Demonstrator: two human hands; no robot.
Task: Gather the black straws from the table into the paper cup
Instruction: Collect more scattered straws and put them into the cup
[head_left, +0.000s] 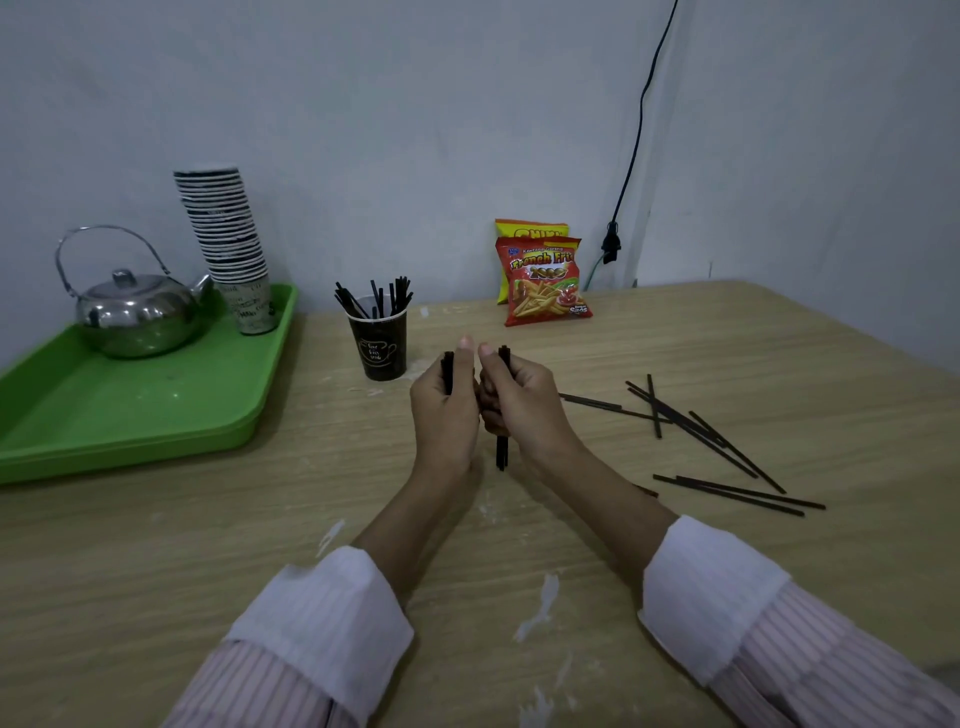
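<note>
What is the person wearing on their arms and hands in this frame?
Both arms wear long shirt sleeves in a pale pink fabric with fine darker pinstripes. Each ends in a plain white cuff, turned back partway up the forearm: the left cuff and the right cuff. The left hand and right hand are bare, with no gloves, rings or watch visible.
</note>
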